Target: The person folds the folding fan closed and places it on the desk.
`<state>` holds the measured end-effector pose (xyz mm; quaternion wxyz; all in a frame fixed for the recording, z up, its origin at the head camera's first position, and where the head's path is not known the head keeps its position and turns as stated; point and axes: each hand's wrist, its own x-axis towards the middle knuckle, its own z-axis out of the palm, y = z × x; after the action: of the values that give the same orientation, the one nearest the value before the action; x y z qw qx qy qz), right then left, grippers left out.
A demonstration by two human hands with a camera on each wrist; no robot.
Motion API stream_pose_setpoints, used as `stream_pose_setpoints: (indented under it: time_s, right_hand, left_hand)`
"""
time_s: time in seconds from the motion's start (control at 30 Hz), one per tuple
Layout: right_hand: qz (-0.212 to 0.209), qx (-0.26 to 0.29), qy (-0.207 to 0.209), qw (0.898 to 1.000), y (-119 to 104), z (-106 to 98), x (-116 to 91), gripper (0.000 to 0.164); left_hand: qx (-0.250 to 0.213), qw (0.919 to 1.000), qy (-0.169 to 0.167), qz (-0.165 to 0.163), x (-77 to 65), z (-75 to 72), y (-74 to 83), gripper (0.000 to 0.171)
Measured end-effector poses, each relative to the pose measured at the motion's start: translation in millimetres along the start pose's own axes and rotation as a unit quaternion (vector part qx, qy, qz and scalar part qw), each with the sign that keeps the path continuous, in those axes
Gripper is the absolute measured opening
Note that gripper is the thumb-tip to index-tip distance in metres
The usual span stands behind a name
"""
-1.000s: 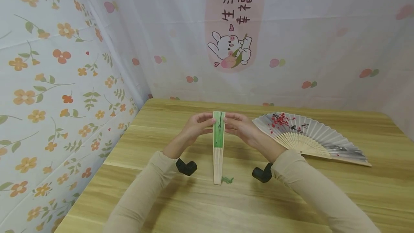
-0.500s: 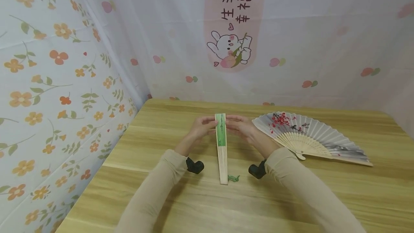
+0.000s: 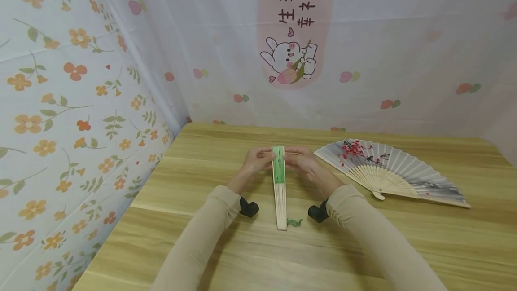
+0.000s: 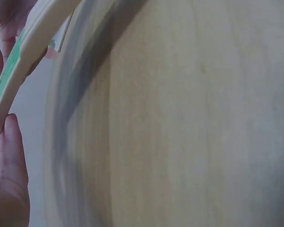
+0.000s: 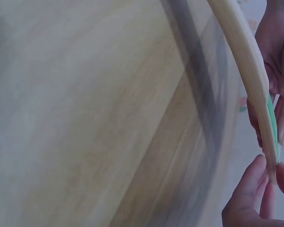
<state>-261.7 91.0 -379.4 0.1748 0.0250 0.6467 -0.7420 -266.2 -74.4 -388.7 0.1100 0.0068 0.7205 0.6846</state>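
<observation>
A folded hand fan [image 3: 279, 178] with a green printed leaf and pale ribs points away from me, a green tassel [image 3: 294, 222] lying at its near end. My left hand [image 3: 257, 161] pinches the far, green end from the left, thumb on top. From the other side my right hand [image 3: 304, 161] pinches the same end. In the left wrist view the fan's edge [image 4: 31, 47] runs between thumb and fingers of the left hand. The right wrist view shows the right fingertips [image 5: 255, 175] gripping the fan's tip.
An open fan [image 3: 389, 174] with red blossoms on grey-white cloth lies to the right on the wooden table [image 3: 258, 259]. Beyond the table's back edge hangs a printed curtain [image 3: 226, 48]; a floral curtain [image 3: 60, 102] borders the left. Black wrist cameras [image 3: 249, 209] sit below both wrists.
The fan's far end has come slightly lower in the head view, and the fan has shifted a little right. Both hands have moved with it, keeping their grip.
</observation>
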Motion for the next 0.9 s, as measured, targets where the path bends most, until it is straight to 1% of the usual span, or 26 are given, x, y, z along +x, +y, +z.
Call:
stream_pose_setpoints:
  time_s: [0.03,0.13,0.2,0.33,0.43,0.5,0.63,0.77,0.9]
  right_hand:
    - [0.003,0.002,0.004,1.0,1,0,0,0.044]
    - [0.012,0.01,0.005,1.0,4,-3,0,0.046]
    - [0.021,0.018,0.012,1.0,7,-4,-1,0.046]
    - [0.03,0.021,0.012,0.999,10,-5,-1,0.048]
    - [0.033,0.017,0.01,0.999,13,-5,0,0.047]
    - [0.033,0.012,0.006,0.999,14,-5,1,0.045]
    - [0.032,0.003,0.003,0.999,17,-5,5,0.043]
    - [0.033,-0.005,0.011,0.999,17,-5,10,0.043]
    - [0.05,-0.022,0.022,0.998,16,-5,14,0.044]
  left_hand:
    - [-0.001,1.0,0.001,0.001,3.2,-0.4,-3.5,0.039]
    - [0.001,0.9999,-0.008,-0.007,5.8,-1.5,-4.2,0.039]
    - [0.009,0.9997,-0.022,-0.01,7.4,-3.2,-4.5,0.039]
    - [0.029,0.9981,-0.049,-0.023,9.2,-7.2,-6.1,0.04]
    - [0.036,0.9969,-0.062,-0.034,9.7,-8.8,-8.1,0.042]
    - [0.038,0.9962,-0.07,-0.036,10.4,-8.9,-10.1,0.042]
    - [0.038,0.9958,-0.07,-0.045,12.2,-9.0,-13.6,0.043]
    - [0.041,0.9961,-0.064,-0.045,12.8,-8.9,-14.2,0.043]
    - [0.041,0.9967,-0.055,-0.044,13.1,-8.8,-14.8,0.043]
